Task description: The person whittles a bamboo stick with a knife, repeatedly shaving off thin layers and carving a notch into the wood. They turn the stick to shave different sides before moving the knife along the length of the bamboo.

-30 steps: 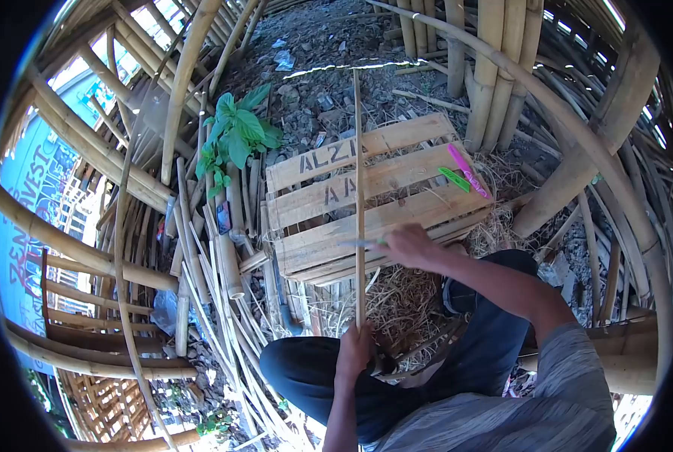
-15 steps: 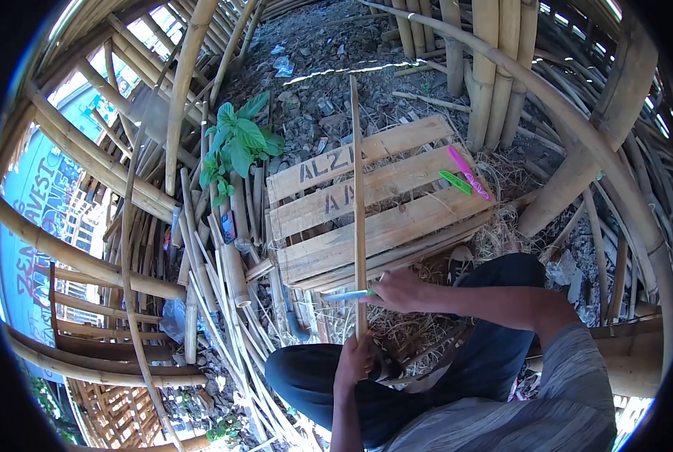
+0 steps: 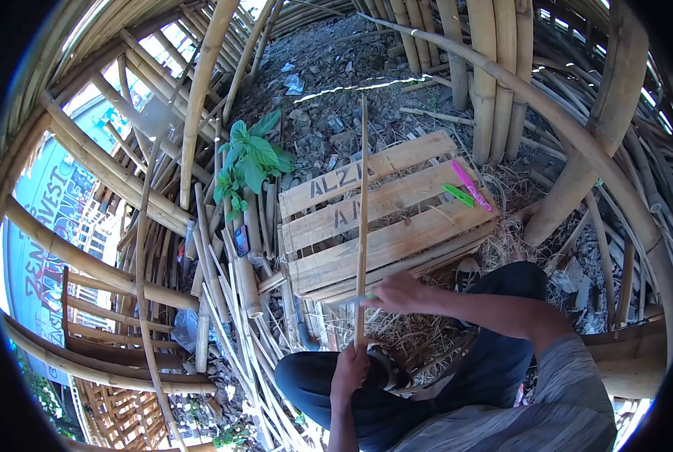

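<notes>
A long, narrow bamboo strip [image 3: 363, 188] stands nearly upright in front of me, its far end reaching past the wooden crate. Near its lower end, my left hand [image 3: 350, 369] is wrapped round it, above my bent knee. My right hand [image 3: 399, 292] is closed on the handle of a knife [image 3: 354, 300], with a bit of green showing at the grip. The thin blade lies across the strip, a little above my left hand. Behind the strip is the slatted wooden crate [image 3: 396, 235] with black stencilled letters.
On the crate lie a slim pink item [image 3: 463, 175] and a green one [image 3: 458, 196]. Split bamboo strips [image 3: 235, 331] lie in a heap at my left, near a leafy plant [image 3: 255, 154]. Thick bamboo poles [image 3: 494, 98] stand at the back right. A bamboo lattice wall [image 3: 118, 279] runs along the left.
The whole view has shifted slightly, so the crate and strip sit lower and further right. Both hands keep their grip, the knife still across the strip, its blade now more blurred.
</notes>
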The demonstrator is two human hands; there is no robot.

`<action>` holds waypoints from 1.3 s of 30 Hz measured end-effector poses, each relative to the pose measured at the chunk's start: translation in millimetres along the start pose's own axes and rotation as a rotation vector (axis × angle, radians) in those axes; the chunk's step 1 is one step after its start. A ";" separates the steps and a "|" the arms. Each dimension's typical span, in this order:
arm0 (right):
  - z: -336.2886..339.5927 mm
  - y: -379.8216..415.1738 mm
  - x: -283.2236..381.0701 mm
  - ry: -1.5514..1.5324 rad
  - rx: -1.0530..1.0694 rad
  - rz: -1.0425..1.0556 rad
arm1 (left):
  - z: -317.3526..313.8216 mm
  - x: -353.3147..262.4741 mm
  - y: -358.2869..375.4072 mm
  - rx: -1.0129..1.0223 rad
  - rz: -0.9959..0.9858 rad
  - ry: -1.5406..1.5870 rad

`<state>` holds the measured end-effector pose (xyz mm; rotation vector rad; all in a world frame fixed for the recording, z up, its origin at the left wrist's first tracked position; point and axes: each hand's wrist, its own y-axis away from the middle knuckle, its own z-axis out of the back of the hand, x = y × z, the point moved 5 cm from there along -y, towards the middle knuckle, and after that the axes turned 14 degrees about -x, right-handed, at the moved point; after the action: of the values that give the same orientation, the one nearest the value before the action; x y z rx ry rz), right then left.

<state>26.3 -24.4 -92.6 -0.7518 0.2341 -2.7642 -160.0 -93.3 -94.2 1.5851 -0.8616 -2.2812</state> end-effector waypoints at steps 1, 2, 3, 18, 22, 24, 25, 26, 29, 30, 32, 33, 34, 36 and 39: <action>-8.0 5.9 6.3 -0.003 -0.003 0.003 | 0.8 -3.3 -1.2 -0.081 -0.145 -0.200; -11.5 11.8 16.4 -0.003 -0.087 0.119 | 0.5 -6.4 -1.6 -0.162 -0.288 -0.400; -11.5 16.4 22.5 -0.003 -0.170 0.236 | -1.5 1.6 -4.8 -0.167 -0.285 -0.401; 2.3 -13.9 -34.3 0.170 -0.389 0.381 | -3.7 -18.3 -0.6 -0.332 -0.711 -0.538; 30.2 -22.8 -73.6 0.207 -0.411 0.220 | 4.4 -12.2 -0.4 -0.267 -0.609 -0.459; 40.8 -23.0 -82.2 0.239 -0.447 0.149 | 10.3 -15.1 14.5 -0.166 -0.252 -0.279; 41.4 -22.1 -75.9 0.241 -0.452 0.151 | 11.5 -17.8 12.0 -0.167 -0.257 -0.279; 37.9 -20.2 -71.2 0.221 -0.427 0.079 | 12.3 -16.5 11.1 -0.181 -0.271 -0.309; 29.9 -14.4 -47.0 0.158 -0.333 0.030 | 4.9 -18.7 4.1 -0.208 -0.268 -0.308; 22.2 -10.2 -34.0 0.104 -0.263 0.041 | 3.2 -17.8 2.3 -0.215 -0.243 -0.291; 10.2 3.3 -4.5 0.060 -0.294 0.122 | -4.0 -11.4 -3.1 -0.231 -0.362 -0.341; 9.5 6.3 4.0 0.014 -0.322 0.206 | -8.8 -12.5 -2.6 -0.251 -0.478 -0.390; 10.2 4.4 1.2 0.016 -0.319 0.207 | -10.4 -12.4 -1.3 -0.324 -0.564 -0.495; 9.2 2.0 -3.5 0.027 -0.380 0.195 | -13.6 -17.0 9.3 -0.393 -0.634 -0.574; 6.4 -7.9 -19.6 0.110 -0.327 0.249 | -17.2 -31.8 23.6 -0.476 -0.661 -0.695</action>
<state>44.2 -11.6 -94.6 -0.5954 0.7627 -2.5585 -135.3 -102.0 -59.9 0.9332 0.1886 -3.2450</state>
